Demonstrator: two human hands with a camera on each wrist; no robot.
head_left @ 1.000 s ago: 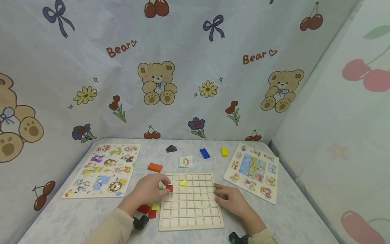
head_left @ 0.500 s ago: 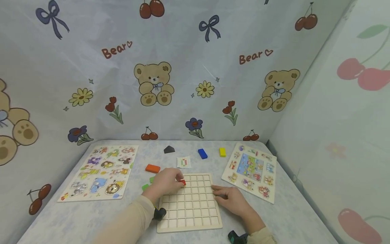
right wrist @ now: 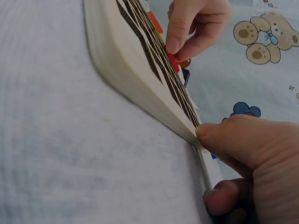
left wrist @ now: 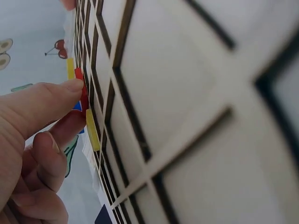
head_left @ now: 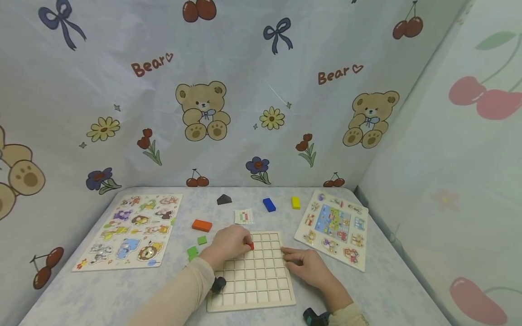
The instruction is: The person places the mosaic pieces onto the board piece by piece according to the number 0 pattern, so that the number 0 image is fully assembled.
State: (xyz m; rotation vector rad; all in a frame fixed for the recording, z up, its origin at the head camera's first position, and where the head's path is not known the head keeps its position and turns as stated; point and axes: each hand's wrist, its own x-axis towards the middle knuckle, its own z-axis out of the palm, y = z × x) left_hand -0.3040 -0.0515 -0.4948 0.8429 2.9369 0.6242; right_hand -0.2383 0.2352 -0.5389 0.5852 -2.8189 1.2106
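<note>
My left hand (head_left: pixel 230 242) pinches a small red tile (head_left: pixel 251 246) between thumb and forefinger, over the far rows of the wooden grid board (head_left: pixel 257 285). In the left wrist view the red tile (left wrist: pixel 84 93) stands edge-on at the grid, right beside a yellow tile (left wrist: pixel 92 130) on the board. That yellow tile is hidden behind the hand in the head view. On the board's right edge rests my right hand (head_left: pixel 307 267), its thumb and forefinger touching the rim. Its thumb (right wrist: pixel 233 135) presses on the rim in the right wrist view.
Green tiles (head_left: pixel 201 240) lie left of the board. Behind it are an orange block (head_left: pixel 201 225), a patterned card (head_left: pixel 244 216), a black piece (head_left: pixel 224 199), a blue block (head_left: pixel 269 204) and a yellow block (head_left: pixel 295 202). Animal (head_left: pixel 138 222) and picture (head_left: pixel 338 222) puzzle boards flank them.
My left hand has carried the red tile rightward from the board's left edge over its far rows, covering the yellow tile in the head view. The right hand has stayed on the board's edge.
</note>
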